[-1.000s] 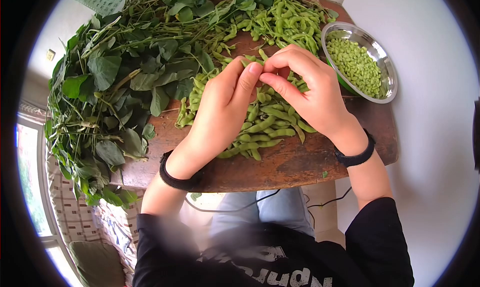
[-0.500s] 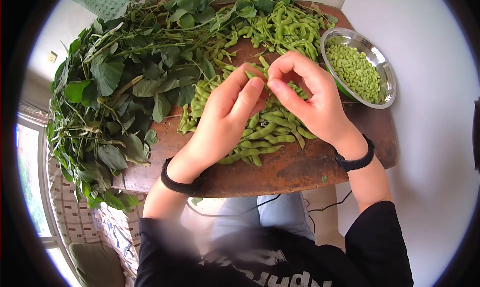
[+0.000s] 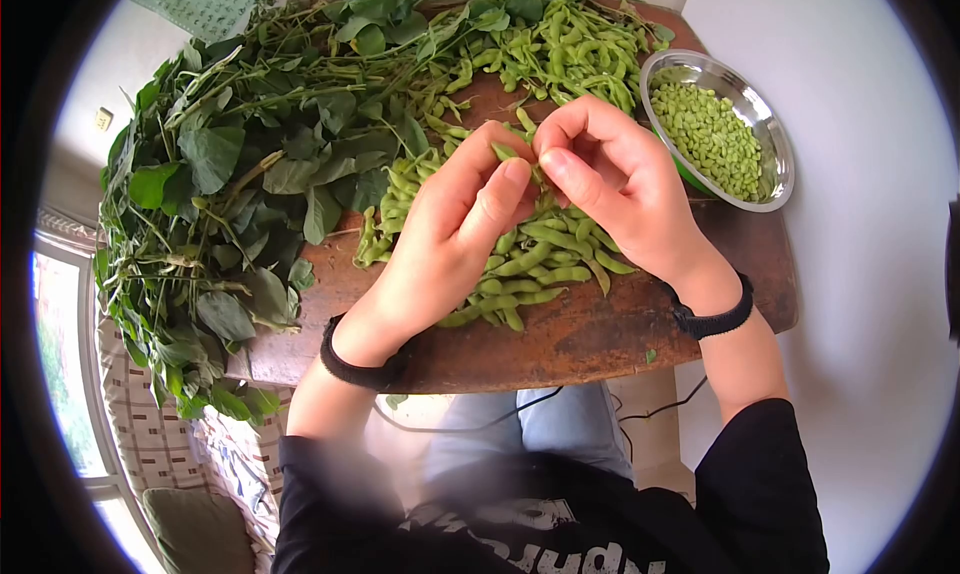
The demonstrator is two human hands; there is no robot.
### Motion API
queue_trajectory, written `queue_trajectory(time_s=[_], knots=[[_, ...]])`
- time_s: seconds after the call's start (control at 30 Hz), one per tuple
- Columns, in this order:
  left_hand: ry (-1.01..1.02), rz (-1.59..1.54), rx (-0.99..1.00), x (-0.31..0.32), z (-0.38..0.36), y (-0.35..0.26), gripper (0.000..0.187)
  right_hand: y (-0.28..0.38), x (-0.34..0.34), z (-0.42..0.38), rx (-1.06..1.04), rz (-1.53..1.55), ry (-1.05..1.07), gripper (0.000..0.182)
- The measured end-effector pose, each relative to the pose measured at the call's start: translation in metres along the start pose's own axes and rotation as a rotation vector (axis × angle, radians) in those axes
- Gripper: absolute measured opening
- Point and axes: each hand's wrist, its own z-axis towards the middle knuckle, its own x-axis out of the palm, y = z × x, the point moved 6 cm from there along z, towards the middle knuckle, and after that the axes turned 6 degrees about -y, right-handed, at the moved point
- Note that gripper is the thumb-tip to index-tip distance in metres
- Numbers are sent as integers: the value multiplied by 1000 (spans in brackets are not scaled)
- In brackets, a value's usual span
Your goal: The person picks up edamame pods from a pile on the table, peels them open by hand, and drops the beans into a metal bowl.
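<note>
My left hand [image 3: 462,224] is closed on a green soybean pod [image 3: 505,152], whose end shows between thumb and forefinger. Close beside it, my right hand [image 3: 625,189] has thumb and forefinger pinched together; what lies between those fingertips is mostly hidden, though it seems to be the pod's other end. Under both hands spreads a pile of whole soybean pods [image 3: 545,259]. To the right of my right hand, a steel bowl [image 3: 778,149] holds shelled green soybeans [image 3: 712,139].
Cut soybean plants with leaves [image 3: 270,164] are heaped over the table's left side and back. More pods [image 3: 585,49] lie at the back right. The wooden table [image 3: 600,339] has its front edge near my lap. A white wall [image 3: 870,274] stands to the right.
My right hand has turned slightly, its thumb and forefinger shifting a little upward and right at the pod. My left hand keeps its hold almost unmoved.
</note>
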Motion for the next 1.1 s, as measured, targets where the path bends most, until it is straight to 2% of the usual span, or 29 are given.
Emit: queue_trajectory(time_s=[0.07, 0.13, 0.27, 0.33, 0.43, 0.87, 0.93, 1.07, 1.1], knots=[[-5, -27, 1, 1, 0, 0, 18, -3, -1, 1, 15, 15, -1, 10], [-15, 17, -2, 3, 1, 2, 17, 4, 0, 2, -153, -96, -2, 10], [-23, 37, -43, 3, 2, 6, 16, 4, -2, 3, -239, -174, 8, 10], [9, 57, -71, 5, 1, 6, 18, 4, -2, 3, -127, -134, 19, 10], [49, 59, -55, 6, 1, 5, 17, 5, -2, 2, -75, -57, 55, 10], [59, 39, 8, 3, -1, 4, 14, -1, -3, 2, 58, 89, 60, 14], [88, 68, 21, 6, -1, 5, 14, -2, -3, 2, 88, 199, 67, 16], [43, 14, 1, 7, 0, 2, 14, -3, -3, 2, 74, 159, 53, 16], [11, 158, 37, 3, 1, 5, 14, -4, -1, 3, 73, 160, 56, 16]])
